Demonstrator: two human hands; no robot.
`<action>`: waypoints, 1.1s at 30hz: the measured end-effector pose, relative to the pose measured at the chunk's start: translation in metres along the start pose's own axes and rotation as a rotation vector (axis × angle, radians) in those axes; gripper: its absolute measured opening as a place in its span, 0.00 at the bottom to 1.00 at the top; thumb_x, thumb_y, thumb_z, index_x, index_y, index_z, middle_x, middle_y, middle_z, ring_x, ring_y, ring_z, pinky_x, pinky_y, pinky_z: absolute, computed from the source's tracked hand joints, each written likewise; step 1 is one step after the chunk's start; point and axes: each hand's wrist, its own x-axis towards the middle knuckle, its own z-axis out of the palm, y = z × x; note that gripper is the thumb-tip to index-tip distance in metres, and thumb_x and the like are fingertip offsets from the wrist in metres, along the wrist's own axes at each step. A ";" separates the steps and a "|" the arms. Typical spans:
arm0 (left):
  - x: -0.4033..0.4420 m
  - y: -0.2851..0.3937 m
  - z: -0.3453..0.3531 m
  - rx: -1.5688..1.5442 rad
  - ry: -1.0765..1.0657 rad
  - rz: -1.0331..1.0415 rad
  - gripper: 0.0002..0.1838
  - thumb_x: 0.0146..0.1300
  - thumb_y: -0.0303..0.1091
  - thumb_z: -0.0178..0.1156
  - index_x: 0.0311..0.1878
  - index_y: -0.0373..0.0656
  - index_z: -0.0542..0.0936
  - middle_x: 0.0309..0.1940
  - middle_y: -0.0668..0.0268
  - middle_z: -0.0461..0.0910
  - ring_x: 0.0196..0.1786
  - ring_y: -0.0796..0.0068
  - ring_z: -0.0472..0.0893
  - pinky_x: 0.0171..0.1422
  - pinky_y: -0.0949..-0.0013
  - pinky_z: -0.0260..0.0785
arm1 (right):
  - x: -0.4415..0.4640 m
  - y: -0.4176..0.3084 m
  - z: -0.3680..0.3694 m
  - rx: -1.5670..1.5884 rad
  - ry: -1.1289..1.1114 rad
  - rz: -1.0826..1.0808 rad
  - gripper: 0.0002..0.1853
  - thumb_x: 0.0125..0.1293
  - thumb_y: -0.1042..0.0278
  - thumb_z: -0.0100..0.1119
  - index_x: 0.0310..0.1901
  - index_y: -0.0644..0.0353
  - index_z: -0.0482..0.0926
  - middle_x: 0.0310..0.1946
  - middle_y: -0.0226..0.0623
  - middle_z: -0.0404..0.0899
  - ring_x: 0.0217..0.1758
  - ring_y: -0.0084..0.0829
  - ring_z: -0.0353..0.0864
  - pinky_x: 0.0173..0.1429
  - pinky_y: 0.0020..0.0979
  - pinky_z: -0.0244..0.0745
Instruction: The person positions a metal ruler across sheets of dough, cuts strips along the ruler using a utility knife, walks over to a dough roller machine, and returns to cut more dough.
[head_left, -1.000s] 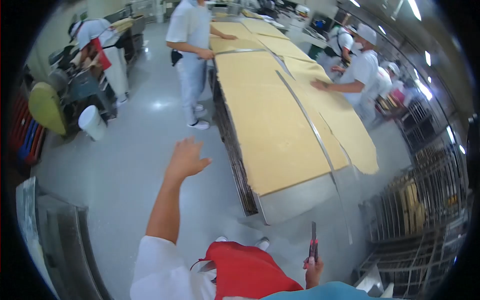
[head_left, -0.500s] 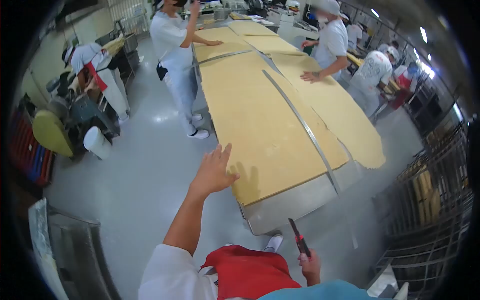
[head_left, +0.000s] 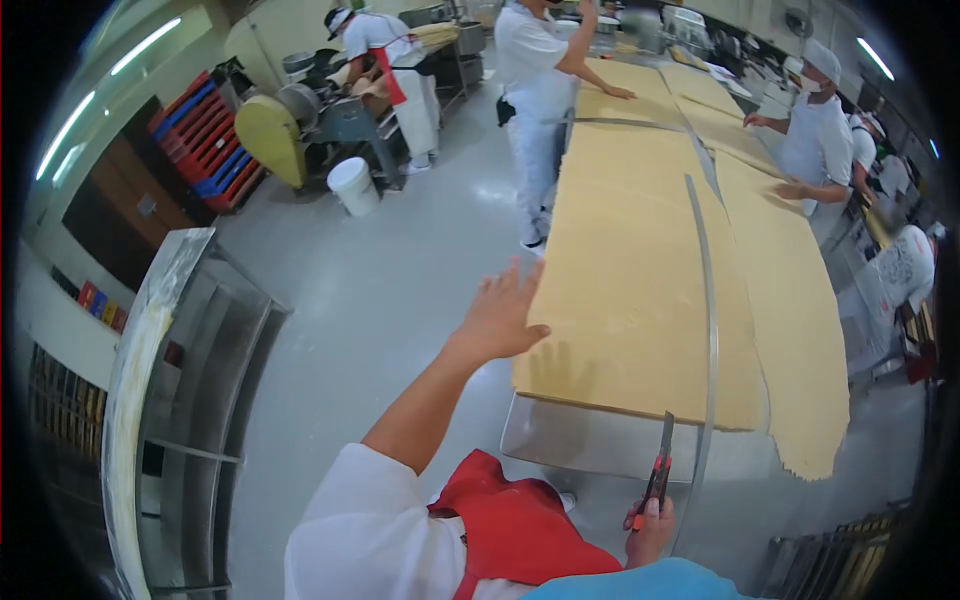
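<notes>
My left hand [head_left: 503,315] is held out with its fingers spread, at the left edge of a wide yellow dough sheet [head_left: 630,290]. It holds nothing, and its shadow falls on the dough. Low in the view, my right hand [head_left: 650,528] grips a red and black utility knife [head_left: 658,475], its blade out and pointing up over the near table end. A long thin metal strip [head_left: 708,300] lies lengthwise on the sheet and sticks out past its near edge. Right of it, a second dough sheet [head_left: 785,310] hangs ragged over the table's corner.
The metal table [head_left: 570,440] shows at its near end. One person [head_left: 540,70] stands at its left, another [head_left: 815,130] at its right. A steel shelf unit [head_left: 185,300] stands left; a white bucket [head_left: 353,187] is on the floor.
My view has swung left, so the table sits further right and the shelf unit shows more. The knife still points up in my right hand; its blade now overlaps the table end.
</notes>
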 end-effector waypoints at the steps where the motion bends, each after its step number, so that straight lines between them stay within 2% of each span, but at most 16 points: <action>1: -0.008 -0.011 -0.002 0.008 0.003 -0.016 0.58 0.62 0.53 0.69 0.85 0.45 0.43 0.80 0.34 0.52 0.82 0.36 0.55 0.85 0.41 0.46 | 0.007 0.001 -0.003 0.004 -0.017 0.005 0.15 0.78 0.56 0.57 0.40 0.60 0.73 0.25 0.34 0.77 0.20 0.24 0.73 0.24 0.27 0.69; 5: -0.040 -0.090 0.023 0.070 -0.034 -0.374 0.54 0.65 0.53 0.68 0.85 0.49 0.47 0.81 0.41 0.53 0.82 0.40 0.57 0.85 0.40 0.45 | 0.031 -0.003 0.006 0.086 -0.069 0.110 0.13 0.78 0.58 0.57 0.44 0.61 0.75 0.26 0.35 0.78 0.21 0.25 0.75 0.23 0.27 0.70; 9: -0.114 -0.202 0.118 0.110 -0.221 -0.742 0.45 0.65 0.55 0.66 0.80 0.49 0.60 0.74 0.50 0.69 0.77 0.50 0.68 0.80 0.42 0.58 | 0.051 -0.015 0.036 0.089 -0.162 0.084 0.13 0.78 0.58 0.58 0.48 0.62 0.76 0.27 0.35 0.78 0.22 0.25 0.76 0.24 0.27 0.71; 11: -0.191 -0.269 0.209 0.001 -0.406 -0.932 0.36 0.63 0.51 0.66 0.72 0.48 0.72 0.70 0.56 0.76 0.72 0.54 0.75 0.72 0.44 0.69 | 0.063 -0.024 0.050 0.058 -0.252 0.065 0.14 0.78 0.58 0.58 0.47 0.62 0.76 0.27 0.35 0.78 0.22 0.25 0.76 0.24 0.27 0.71; 12: -0.227 -0.285 0.231 -0.018 -0.749 -1.018 0.32 0.61 0.48 0.68 0.68 0.48 0.78 0.71 0.59 0.76 0.73 0.56 0.74 0.72 0.47 0.70 | 0.069 -0.027 0.056 0.054 -0.318 0.054 0.14 0.77 0.58 0.58 0.47 0.62 0.76 0.27 0.35 0.78 0.22 0.25 0.76 0.24 0.27 0.71; 13: -0.271 -0.272 0.236 -0.031 -0.850 -1.100 0.30 0.59 0.45 0.68 0.66 0.51 0.82 0.72 0.60 0.75 0.74 0.56 0.73 0.74 0.48 0.69 | 0.076 -0.029 0.062 -0.004 -0.327 0.051 0.14 0.77 0.56 0.59 0.47 0.62 0.76 0.27 0.35 0.78 0.22 0.24 0.76 0.24 0.26 0.71; 17: -0.414 -0.270 0.273 -0.064 -1.096 -1.251 0.36 0.59 0.64 0.68 0.68 0.58 0.82 0.72 0.62 0.76 0.76 0.54 0.71 0.75 0.45 0.66 | 0.098 -0.026 0.078 -0.020 -0.311 0.049 0.15 0.77 0.55 0.59 0.47 0.61 0.75 0.26 0.35 0.78 0.21 0.24 0.75 0.23 0.26 0.70; 20: -0.421 -0.304 0.264 -0.115 -1.196 -0.988 0.35 0.60 0.56 0.69 0.70 0.54 0.80 0.73 0.62 0.74 0.75 0.53 0.72 0.76 0.53 0.67 | 0.103 -0.015 0.100 0.055 -0.292 0.044 0.14 0.78 0.57 0.55 0.50 0.61 0.75 0.26 0.34 0.76 0.19 0.23 0.73 0.21 0.25 0.70; 21: -0.405 -0.323 0.263 -0.122 -1.195 -0.981 0.35 0.60 0.56 0.69 0.70 0.54 0.80 0.73 0.62 0.74 0.75 0.53 0.72 0.76 0.53 0.67 | 0.101 -0.015 0.118 0.048 -0.291 0.038 0.14 0.78 0.57 0.55 0.50 0.61 0.75 0.26 0.34 0.76 0.19 0.23 0.73 0.21 0.25 0.70; 23: -0.362 -0.368 0.260 -0.335 -0.946 -1.247 0.40 0.59 0.57 0.71 0.73 0.49 0.75 0.73 0.56 0.74 0.73 0.50 0.74 0.75 0.54 0.69 | 0.092 -0.010 0.177 0.133 -0.138 0.168 0.13 0.78 0.57 0.55 0.49 0.60 0.75 0.25 0.31 0.74 0.20 0.22 0.73 0.20 0.24 0.68; 25: -0.309 -0.436 0.296 -0.343 -0.598 -1.130 0.46 0.59 0.56 0.70 0.76 0.42 0.69 0.70 0.47 0.75 0.71 0.48 0.76 0.73 0.53 0.71 | 0.091 0.018 0.268 0.175 -0.244 0.256 0.13 0.78 0.57 0.55 0.48 0.58 0.75 0.24 0.29 0.72 0.19 0.22 0.72 0.20 0.23 0.68; 27: -0.240 -0.450 0.278 -0.253 -0.286 -0.945 0.48 0.60 0.55 0.69 0.77 0.37 0.65 0.67 0.41 0.76 0.69 0.46 0.77 0.72 0.51 0.72 | 0.089 0.032 0.395 -0.075 -0.361 0.350 0.12 0.77 0.56 0.57 0.44 0.57 0.75 0.24 0.29 0.73 0.17 0.22 0.71 0.19 0.24 0.66; 29: -0.184 -0.458 0.244 -0.399 -0.272 -0.798 0.46 0.63 0.56 0.67 0.79 0.42 0.64 0.67 0.45 0.77 0.70 0.44 0.76 0.75 0.52 0.68 | 0.100 0.059 0.490 -0.486 -0.579 0.168 0.14 0.76 0.55 0.58 0.41 0.58 0.75 0.24 0.30 0.76 0.18 0.20 0.72 0.19 0.27 0.66; 31: -0.155 -0.470 0.197 -0.497 -0.280 -0.586 0.44 0.65 0.55 0.66 0.78 0.41 0.66 0.69 0.46 0.75 0.71 0.45 0.75 0.76 0.54 0.67 | 0.129 0.102 0.551 -0.789 -0.567 -0.001 0.16 0.75 0.54 0.58 0.40 0.62 0.76 0.28 0.42 0.83 0.26 0.34 0.83 0.27 0.40 0.76; 32: -0.151 -0.485 0.190 -0.498 -0.283 -0.595 0.44 0.65 0.55 0.66 0.78 0.41 0.66 0.69 0.46 0.75 0.71 0.45 0.75 0.76 0.54 0.67 | 0.142 0.122 0.570 -0.791 -0.575 0.004 0.16 0.75 0.54 0.58 0.40 0.62 0.76 0.28 0.42 0.83 0.26 0.34 0.83 0.27 0.40 0.76; 33: -0.150 -0.502 0.184 -0.572 -0.280 -0.606 0.43 0.66 0.55 0.66 0.78 0.40 0.66 0.70 0.46 0.75 0.71 0.46 0.76 0.76 0.55 0.67 | 0.159 0.141 0.577 -1.101 -0.520 -0.162 0.17 0.75 0.54 0.58 0.41 0.64 0.76 0.31 0.49 0.84 0.33 0.44 0.85 0.35 0.46 0.78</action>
